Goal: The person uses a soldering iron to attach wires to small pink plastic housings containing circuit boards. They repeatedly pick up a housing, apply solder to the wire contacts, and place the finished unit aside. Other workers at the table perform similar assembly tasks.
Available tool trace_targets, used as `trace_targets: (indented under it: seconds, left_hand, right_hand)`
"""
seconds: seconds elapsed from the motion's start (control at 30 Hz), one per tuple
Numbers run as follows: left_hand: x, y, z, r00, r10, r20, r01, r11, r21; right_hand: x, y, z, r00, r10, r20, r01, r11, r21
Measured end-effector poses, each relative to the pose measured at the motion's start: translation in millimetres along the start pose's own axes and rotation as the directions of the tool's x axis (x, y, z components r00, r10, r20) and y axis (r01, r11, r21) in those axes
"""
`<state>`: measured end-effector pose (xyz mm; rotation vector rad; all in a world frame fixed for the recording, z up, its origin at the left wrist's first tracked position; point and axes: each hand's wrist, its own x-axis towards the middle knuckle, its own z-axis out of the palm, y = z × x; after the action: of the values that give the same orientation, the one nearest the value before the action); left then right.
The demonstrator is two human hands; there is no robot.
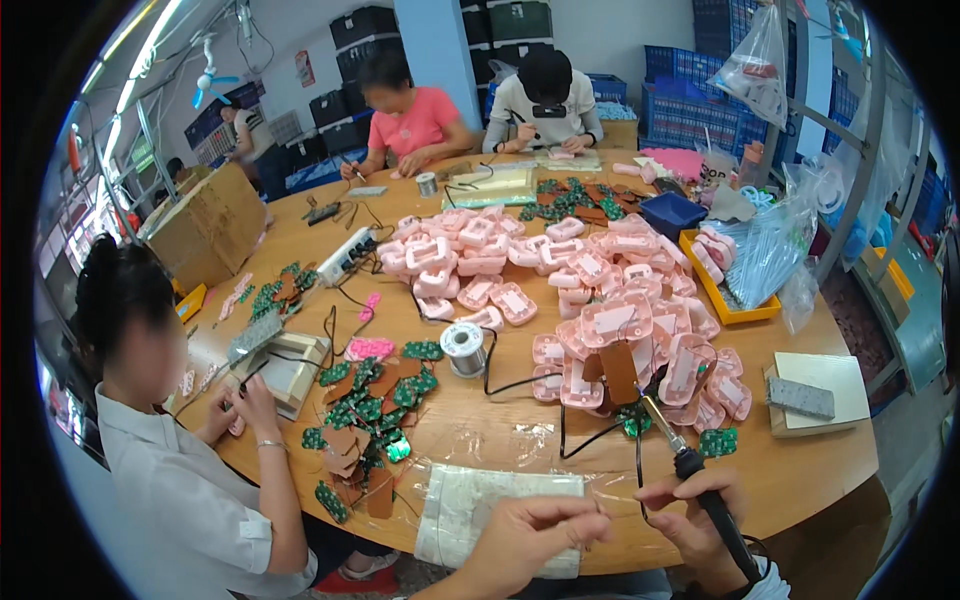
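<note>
My right hand [692, 532] grips a soldering iron [725, 530] by its black handle. The iron's metal barrel slants up and to the left, its tip near a brown card [620, 372] and a small green circuit board [634, 420] beside the pink casings [608, 320]. Over a pale, film-covered work pad [448, 512], my left hand [530, 545] has thumb and fingers pinched together. Whatever sits in that pinch is too small to make out. Left of the pad lies a heap of green circuit boards [372, 408] with wires and brown cards.
A solder spool [462, 350] stands mid-table, black cables running past it. To the right are a white block with a grey sponge [800, 398] and a yellow tray [735, 300]. One co-worker [190, 460] sits at left; two others [425, 125] work across the table.
</note>
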<state>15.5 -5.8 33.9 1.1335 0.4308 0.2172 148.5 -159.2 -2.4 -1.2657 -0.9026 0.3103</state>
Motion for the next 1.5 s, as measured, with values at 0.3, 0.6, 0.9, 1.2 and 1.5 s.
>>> trace_targets:
  seconds: [0.3, 0.6, 0.9, 1.2, 1.5]
  left_hand:
    - [6, -21, -7, 0.898, -0.200, 0.391, 0.265, 0.957, -0.120]
    - [8, -4, 18, 0.570, 0.807, 0.158, -0.653, 0.328, 0.683]
    - [1, -13, 14, 0.926, 0.338, -0.168, -0.245, 0.876, 0.415]
    - [-34, 3, -27, 0.919, -0.158, -0.361, 0.303, 0.870, 0.389]
    - [3, -67, -23, 0.904, 0.386, -0.183, -0.057, 0.534, 0.844]
  right_hand:
    - [11, 0, -3, 0.964, -0.108, 0.244, 0.054, 0.975, 0.217]
    - [18, -7, 14, 0.998, 0.020, -0.061, -0.026, 0.995, -0.095]
    - [23, -6, 27, 0.995, -0.070, -0.069, 0.072, 0.997, 0.021]
    - [-4, 6, -28, 0.992, -0.128, 0.001, 0.125, 0.973, -0.196]
    - [-22, 18, -39, 0.983, -0.014, 0.185, 0.045, 0.985, -0.167]
